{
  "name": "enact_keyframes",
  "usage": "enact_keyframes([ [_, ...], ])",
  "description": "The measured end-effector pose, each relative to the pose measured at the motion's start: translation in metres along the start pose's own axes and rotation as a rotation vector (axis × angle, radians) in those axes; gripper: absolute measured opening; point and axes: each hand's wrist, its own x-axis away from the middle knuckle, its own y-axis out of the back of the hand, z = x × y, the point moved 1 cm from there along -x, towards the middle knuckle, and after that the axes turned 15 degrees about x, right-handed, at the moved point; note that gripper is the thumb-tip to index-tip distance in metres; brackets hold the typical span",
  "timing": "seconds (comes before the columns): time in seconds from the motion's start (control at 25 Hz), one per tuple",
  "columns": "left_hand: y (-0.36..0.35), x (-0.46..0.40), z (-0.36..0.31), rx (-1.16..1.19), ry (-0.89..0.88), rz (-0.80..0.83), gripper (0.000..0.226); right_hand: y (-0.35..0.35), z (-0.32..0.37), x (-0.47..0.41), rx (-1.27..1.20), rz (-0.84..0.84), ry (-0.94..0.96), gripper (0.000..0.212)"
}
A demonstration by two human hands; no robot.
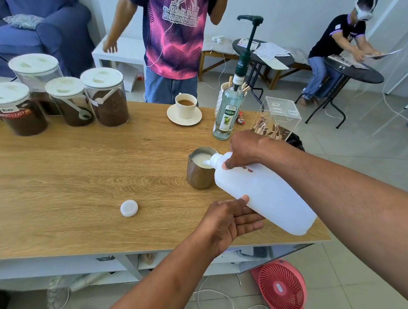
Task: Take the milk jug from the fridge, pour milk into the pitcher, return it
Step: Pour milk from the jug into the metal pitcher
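A white plastic milk jug (266,193) is tilted down to the left, its open mouth over the rim of a steel pitcher (199,175). Milk runs from the mouth into the pitcher, which holds white milk. My right hand (245,149) grips the jug near its neck and handle. My left hand (230,220) is under the jug's lower side, palm up, fingers against it. The jug's white cap (129,208) lies on the wooden table (80,160), left of the pitcher.
Several lidded jars of coffee grounds (108,100) stand at the table's back left. A cup on a saucer (185,108), a syrup bottle with a pump (229,110) and a clear box (276,117) are behind the pitcher. A person stands beyond the table; another sits at far right. A red fan (281,287) lies on the floor.
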Motion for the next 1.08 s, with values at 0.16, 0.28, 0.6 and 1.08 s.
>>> enact_keyframes([
  [0.16, 0.000, -0.001, 0.001, -0.012, -0.001, -0.007, 0.035, -0.001, -0.001, 0.001, -0.008, -0.005, -0.002, 0.043],
  [0.28, 0.001, -0.001, 0.001, -0.035, -0.004, -0.016, 0.035, -0.004, -0.003, 0.002, -0.020, -0.011, -0.009, 0.044],
  [0.6, 0.006, -0.001, 0.003, -0.096, -0.024, -0.025, 0.031, -0.014, -0.004, 0.011, -0.106, -0.062, -0.006, 0.045],
  [1.08, 0.032, 0.016, -0.012, -0.413, -0.174, -0.104, 0.024, -0.037, -0.007, 0.056, -0.455, -0.332, 0.017, 0.054],
])
